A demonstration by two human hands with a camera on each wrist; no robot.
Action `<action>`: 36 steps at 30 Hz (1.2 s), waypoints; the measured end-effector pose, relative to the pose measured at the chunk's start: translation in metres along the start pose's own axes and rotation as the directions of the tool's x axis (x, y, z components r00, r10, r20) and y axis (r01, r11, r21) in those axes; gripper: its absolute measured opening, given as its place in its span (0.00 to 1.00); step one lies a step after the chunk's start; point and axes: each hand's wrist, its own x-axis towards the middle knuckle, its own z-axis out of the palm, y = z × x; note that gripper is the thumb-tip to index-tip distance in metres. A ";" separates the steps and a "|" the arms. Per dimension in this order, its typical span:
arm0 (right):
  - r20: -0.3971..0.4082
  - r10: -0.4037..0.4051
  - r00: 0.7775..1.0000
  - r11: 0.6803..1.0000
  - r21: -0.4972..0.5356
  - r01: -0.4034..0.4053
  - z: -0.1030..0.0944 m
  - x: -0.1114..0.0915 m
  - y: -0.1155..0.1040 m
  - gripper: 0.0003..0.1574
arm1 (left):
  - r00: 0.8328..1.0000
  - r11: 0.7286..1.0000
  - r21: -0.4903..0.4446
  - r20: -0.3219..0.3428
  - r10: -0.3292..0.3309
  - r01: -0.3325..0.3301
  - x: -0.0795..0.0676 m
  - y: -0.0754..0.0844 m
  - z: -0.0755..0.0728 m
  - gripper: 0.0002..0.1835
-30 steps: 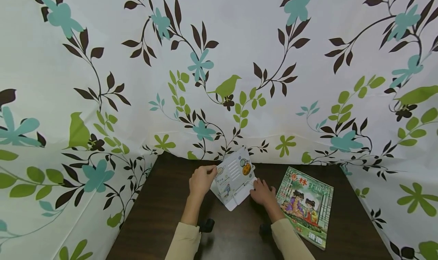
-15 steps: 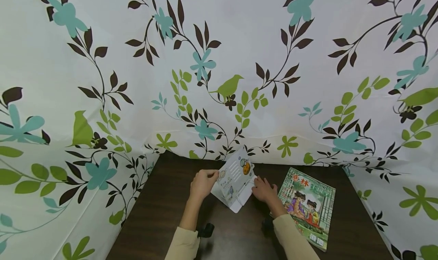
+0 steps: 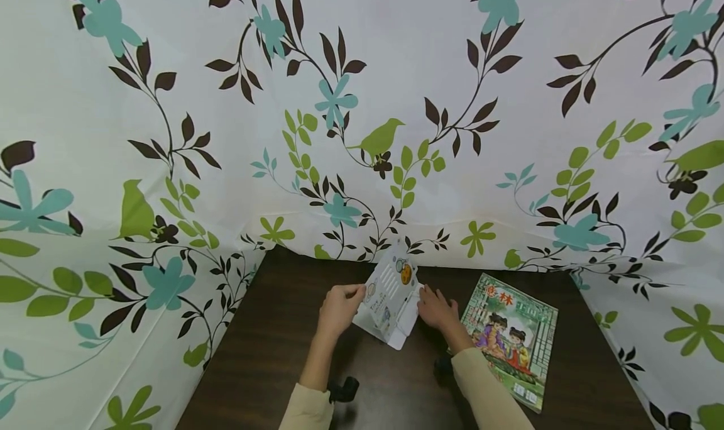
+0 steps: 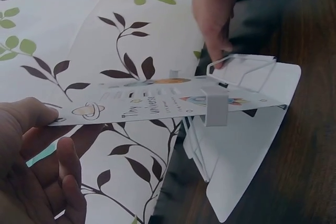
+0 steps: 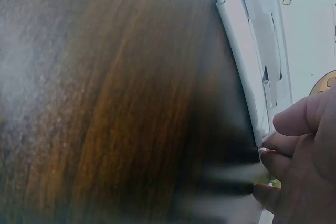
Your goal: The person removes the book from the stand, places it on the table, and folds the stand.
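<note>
A white folding book stand [image 3: 390, 298], printed with planets and the words "Tiny universe", stands partly unfolded on the dark table. My left hand [image 3: 341, 307] pinches the left edge of its printed panel [image 4: 157, 103] between thumb and fingers, the panel tilted up from the white base [image 4: 247, 145]. At the stand's right side, my right hand [image 3: 438, 309] grips the edge of the base. In the right wrist view, the thumb and fingers of that right hand [image 5: 304, 145] close on the base's end, beside a white wire page holder [image 5: 281, 40]. The stand's back is mostly hidden in the head view.
A magazine [image 3: 511, 342] with two cartoon figures on its green cover lies on the wooden table [image 3: 266, 329], right of the stand and close to my right forearm. A white cloth [image 3: 362, 166] patterned with leaves and birds hangs behind and beside the table.
My left hand has moved slightly right, tipping the printed panel further upright. My right hand stays at the base's right edge. The head view has shifted a little.
</note>
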 end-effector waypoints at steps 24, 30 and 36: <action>-0.078 0.016 0.997 0.996 0.094 -0.009 0.002 0.028 0.003 0.37 | 0.992 0.982 0.183 -0.109 0.070 -0.049 -0.017 0.013 0.021 0.15; -0.059 0.016 0.998 0.991 0.133 -0.008 -0.002 0.030 -0.002 0.37 | 0.990 0.980 0.189 -0.109 0.088 -0.066 -0.021 0.013 0.023 0.15; -0.069 -0.007 0.998 0.990 0.142 0.016 0.002 0.031 -0.003 0.37 | 0.989 0.974 0.211 -0.101 0.107 -0.083 -0.025 0.014 0.024 0.14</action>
